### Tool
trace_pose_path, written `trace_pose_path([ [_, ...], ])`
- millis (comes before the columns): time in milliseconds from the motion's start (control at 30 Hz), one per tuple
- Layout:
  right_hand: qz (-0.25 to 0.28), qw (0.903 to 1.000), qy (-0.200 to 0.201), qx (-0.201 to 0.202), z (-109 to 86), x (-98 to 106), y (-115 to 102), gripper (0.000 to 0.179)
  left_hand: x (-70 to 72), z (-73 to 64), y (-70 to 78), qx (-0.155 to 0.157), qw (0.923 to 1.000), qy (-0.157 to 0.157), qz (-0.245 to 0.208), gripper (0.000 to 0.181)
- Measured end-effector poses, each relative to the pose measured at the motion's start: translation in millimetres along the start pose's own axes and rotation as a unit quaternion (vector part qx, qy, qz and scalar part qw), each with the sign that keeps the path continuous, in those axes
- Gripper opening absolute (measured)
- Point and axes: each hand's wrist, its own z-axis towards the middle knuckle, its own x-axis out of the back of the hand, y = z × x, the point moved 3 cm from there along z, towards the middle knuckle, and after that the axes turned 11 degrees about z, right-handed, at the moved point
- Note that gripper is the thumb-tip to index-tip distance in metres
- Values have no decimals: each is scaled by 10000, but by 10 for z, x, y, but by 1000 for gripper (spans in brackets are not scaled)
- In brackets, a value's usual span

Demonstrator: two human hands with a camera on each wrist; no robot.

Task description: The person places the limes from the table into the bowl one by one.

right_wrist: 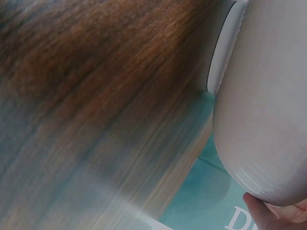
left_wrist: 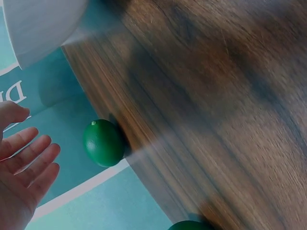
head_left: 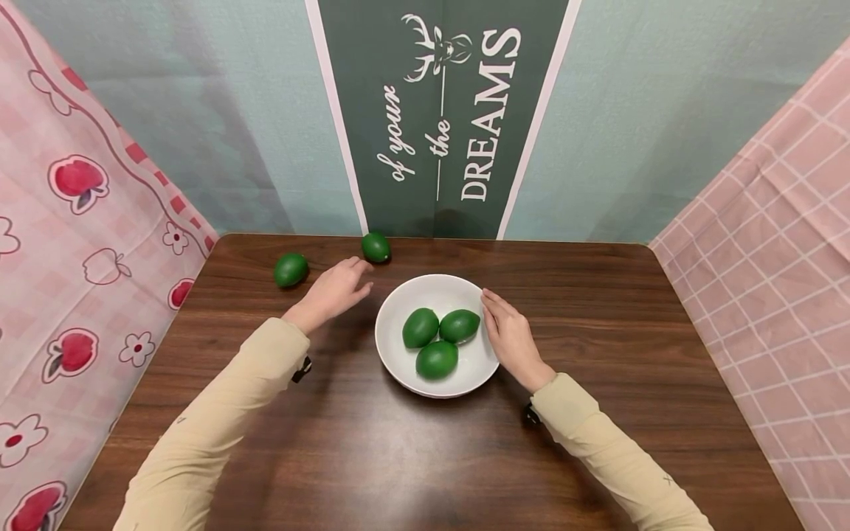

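Observation:
A white bowl (head_left: 392, 365) holds three green limes, among them a lime (head_left: 437, 360) at its front. My right hand (head_left: 513, 338) holds the bowl's right rim, thumb along the edge and fingers at the outer wall. In the right wrist view the bowl's outer side (right_wrist: 268, 105) fills the right, with a fingertip (right_wrist: 256, 208) against it. My left hand (head_left: 334, 293) reaches over the table left of the bowl, its fingers spread and holding nothing. Just beyond its fingertips sits a lime (head_left: 375, 247) near the back edge, also a single lime (left_wrist: 104, 143) beside the fingers in the left wrist view.
Another lime (head_left: 291, 270) lies on the dark wooden table (head_left: 412, 457), left of my left hand. A teal and green cloth (head_left: 265, 147) with printed words hangs behind the back edge. Pink patterned cloths hang at the left (head_left: 73, 295) and right (head_left: 783, 258).

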Motion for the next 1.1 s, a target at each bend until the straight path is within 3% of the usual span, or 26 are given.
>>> trace_pose_path([
  [500, 19, 10000, 9, 1, 9, 1, -1, 28, 31, -17, -184, 235, 9993, 12, 279, 32],
  [1100, -9, 10000, 1, -29, 18, 9, 0, 28, 35, -70, -423, 643, 9979, -5, -25, 32],
])
